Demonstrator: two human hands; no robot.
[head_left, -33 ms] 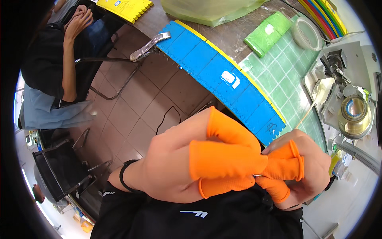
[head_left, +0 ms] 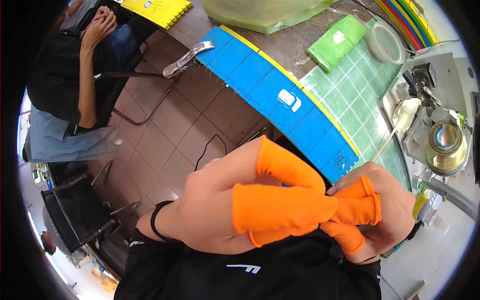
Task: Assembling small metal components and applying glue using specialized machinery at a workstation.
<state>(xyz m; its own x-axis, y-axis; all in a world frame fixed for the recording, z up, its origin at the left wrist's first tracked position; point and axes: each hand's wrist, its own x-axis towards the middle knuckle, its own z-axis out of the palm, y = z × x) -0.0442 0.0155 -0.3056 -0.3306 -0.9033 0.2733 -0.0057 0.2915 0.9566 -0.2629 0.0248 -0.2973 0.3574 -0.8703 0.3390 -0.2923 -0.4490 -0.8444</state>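
The left hand (head_left: pixel 215 202) and right hand (head_left: pixel 392 202) meet before the black shirt (head_left: pixel 195 275), fingertips bunched together in orange finger sleeves (head_left: pixel 280 205); from here I can't tell whether anything is pinched between them, since the fingers hide it. The blue strip (head_left: pixel 267 90) lies just beyond that grip, along the table (head_left: pixel 287 47) edge.
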